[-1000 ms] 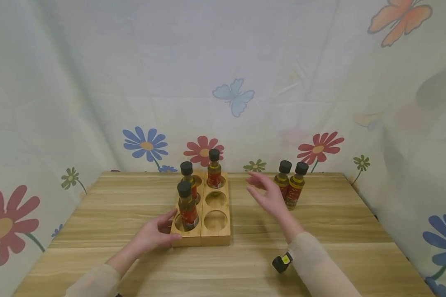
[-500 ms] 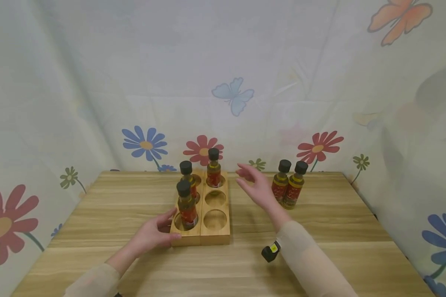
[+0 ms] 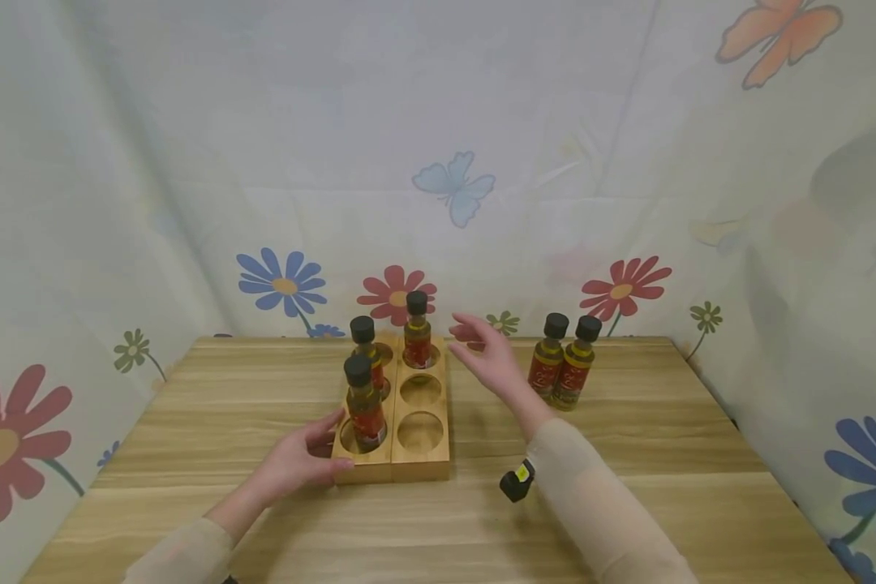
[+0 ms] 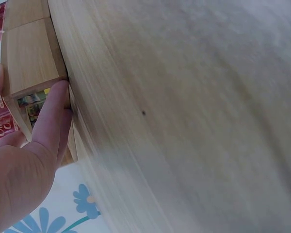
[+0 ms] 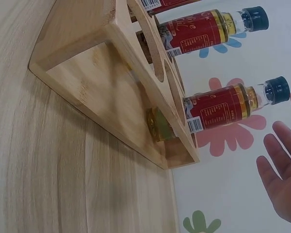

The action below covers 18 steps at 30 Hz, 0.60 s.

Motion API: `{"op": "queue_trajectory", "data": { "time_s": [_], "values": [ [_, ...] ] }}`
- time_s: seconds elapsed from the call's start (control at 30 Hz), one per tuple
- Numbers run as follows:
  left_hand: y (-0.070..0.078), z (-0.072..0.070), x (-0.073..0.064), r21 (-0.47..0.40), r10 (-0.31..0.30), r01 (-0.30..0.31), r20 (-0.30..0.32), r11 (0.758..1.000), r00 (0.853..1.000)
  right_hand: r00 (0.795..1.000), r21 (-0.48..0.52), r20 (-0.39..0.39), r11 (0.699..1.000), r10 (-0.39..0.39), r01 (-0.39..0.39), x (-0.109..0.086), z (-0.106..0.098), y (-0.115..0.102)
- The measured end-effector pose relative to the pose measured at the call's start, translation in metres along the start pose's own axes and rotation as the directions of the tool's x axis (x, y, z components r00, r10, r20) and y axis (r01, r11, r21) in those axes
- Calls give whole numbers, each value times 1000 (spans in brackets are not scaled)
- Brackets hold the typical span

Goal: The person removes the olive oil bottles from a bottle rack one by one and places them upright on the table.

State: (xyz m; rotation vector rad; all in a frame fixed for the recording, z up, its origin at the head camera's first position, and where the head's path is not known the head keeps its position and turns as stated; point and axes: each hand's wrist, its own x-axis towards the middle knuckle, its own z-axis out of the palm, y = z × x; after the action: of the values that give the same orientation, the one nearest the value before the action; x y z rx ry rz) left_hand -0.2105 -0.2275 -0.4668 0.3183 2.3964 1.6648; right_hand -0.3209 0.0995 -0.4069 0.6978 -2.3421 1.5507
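Note:
A wooden bottle rack with round holes lies on the table. My left hand holds its near left corner, thumb at the front and fingers along the left side. Two black-capped olive oil bottles, a near one and one behind it, stand in the left row. A third olive oil bottle is in the far hole of the right row. Just right of that bottle my right hand hovers with fingers apart, holding nothing. In the right wrist view its fingertips are near the bottle's cap.
Two more olive oil bottles, a left one and a right one, stand close together at the right on the wooden table. A flowered curtain rises behind the table. A small black device is strapped at the right wrist.
My right hand has moved left, from beside the pair of bottles toward the far bottle in the rack. The left hand has stayed on the rack's corner.

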Motion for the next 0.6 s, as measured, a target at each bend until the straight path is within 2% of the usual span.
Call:
{"op": "queue_trajectory", "data": {
  "time_s": [0.17,0.6],
  "values": [
    [0,-1,1,72,16,-14,-27,997,1000,999,1,17,999,39,-39,5,5,-2],
    [-1,-2,2,92,24,-22,-21,995,999,994,150,-20,983,106,-102,25,17,-5]
  ]
}}
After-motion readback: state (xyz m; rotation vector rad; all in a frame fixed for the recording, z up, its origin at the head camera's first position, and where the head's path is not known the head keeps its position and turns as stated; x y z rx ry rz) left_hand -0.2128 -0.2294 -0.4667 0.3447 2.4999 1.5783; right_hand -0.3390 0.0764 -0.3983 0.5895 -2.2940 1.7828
